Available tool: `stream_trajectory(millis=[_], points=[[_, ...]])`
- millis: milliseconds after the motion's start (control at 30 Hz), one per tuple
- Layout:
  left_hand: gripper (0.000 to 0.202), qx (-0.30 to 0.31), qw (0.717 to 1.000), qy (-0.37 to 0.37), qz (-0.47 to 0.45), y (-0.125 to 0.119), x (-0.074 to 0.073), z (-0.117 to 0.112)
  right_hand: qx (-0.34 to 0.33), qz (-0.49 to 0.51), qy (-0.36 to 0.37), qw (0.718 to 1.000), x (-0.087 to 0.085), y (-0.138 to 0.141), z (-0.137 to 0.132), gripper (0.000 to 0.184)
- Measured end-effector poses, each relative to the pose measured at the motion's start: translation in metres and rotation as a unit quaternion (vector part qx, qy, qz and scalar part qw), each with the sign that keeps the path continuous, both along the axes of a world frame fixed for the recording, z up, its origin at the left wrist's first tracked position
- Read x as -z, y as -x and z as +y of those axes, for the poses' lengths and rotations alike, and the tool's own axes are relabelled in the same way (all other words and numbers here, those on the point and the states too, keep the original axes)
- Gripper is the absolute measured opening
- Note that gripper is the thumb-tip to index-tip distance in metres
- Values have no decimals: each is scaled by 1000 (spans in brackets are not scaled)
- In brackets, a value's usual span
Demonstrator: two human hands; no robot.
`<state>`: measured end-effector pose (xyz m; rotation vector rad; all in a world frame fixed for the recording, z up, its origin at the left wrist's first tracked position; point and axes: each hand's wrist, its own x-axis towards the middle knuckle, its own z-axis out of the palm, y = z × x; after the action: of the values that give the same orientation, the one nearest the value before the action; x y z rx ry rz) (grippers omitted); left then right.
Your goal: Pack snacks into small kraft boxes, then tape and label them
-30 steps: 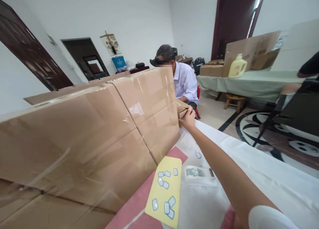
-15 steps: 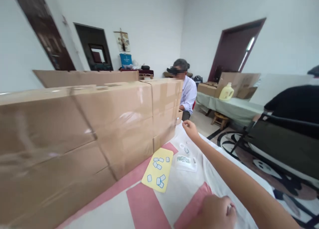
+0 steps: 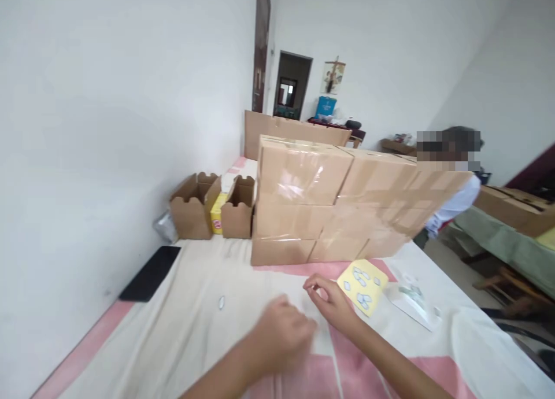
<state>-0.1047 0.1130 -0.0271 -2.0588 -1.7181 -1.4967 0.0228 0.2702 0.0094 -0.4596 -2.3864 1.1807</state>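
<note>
My left hand (image 3: 284, 332), smeared by motion, is curled into a loose fist low over the cloth; whatever may be inside it is hidden. Just right of it and slightly farther off is my right hand (image 3: 332, 303), thumb and fingers drawn together in a pinch. Anything in that pinch is too small to make out. Beside my right hand lies a yellow sheet (image 3: 370, 274) bearing several small white pieces with blue edges. A similar small pale piece (image 3: 222, 302) lies alone on the cloth left of my left hand.
Stacked, taped cardboard boxes (image 3: 299, 220) wall off the far side. Two open cartons (image 3: 191, 214) flank a yellow box (image 3: 217, 214) by the left wall. A flat black object (image 3: 150, 273) lies nearby. Right are a white packet (image 3: 411, 300) and a seated person (image 3: 455, 199) behind the boxes.
The view has swung left, bringing the cartons and black object in. My right hand has come back from the boxes' far right end. My left hand has moved forward over the cloth.
</note>
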Motion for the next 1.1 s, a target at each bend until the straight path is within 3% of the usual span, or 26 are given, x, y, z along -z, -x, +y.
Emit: stream_trajectory(millis=[67,100,167,200,267,367,467,533,633,733,800,900,1033,1100], points=[[13,-179,980,-17,-87,85,3,-34,-37,35,24,998,-1,52,-20,15],[18,-271,953,-26,-131,126,5,-50,-57,52,39,996,0,79,-30,15],[39,-449,864,-54,-222,200,10,-74,-92,84,73,990,4,134,-51,18],[49,-499,826,-56,-257,232,13,-81,-105,98,93,985,7,163,-61,24],[58,-548,777,-55,-306,283,21,-83,-115,122,147,975,13,224,-78,43],[46,-549,763,-67,-333,327,32,-64,-93,146,240,955,26,310,-94,74],[36,-538,770,-90,-330,340,44,-43,-69,157,301,938,40,369,-96,89],[37,-540,768,-109,-327,341,51,-36,-68,161,309,935,46,387,-95,88],[38,-553,757,-139,-320,340,57,-37,-81,155,313,934,41,386,-93,79],[33,-574,735,-187,-308,335,50,-44,-125,136,311,932,16,366,-92,69],[31,-581,722,-231,-296,327,35,-53,-169,133,290,933,-6,348,-94,65],[29,-579,705,-305,-272,307,-6,-73,-250,156,261,919,-36,317,-110,59],[23,-560,694,-381,-243,263,-70,-108,-363,238,284,855,-67,268,-152,25],[22,-538,713,-382,-238,233,-92,-119,-375,284,282,836,-82,234,-169,21]])
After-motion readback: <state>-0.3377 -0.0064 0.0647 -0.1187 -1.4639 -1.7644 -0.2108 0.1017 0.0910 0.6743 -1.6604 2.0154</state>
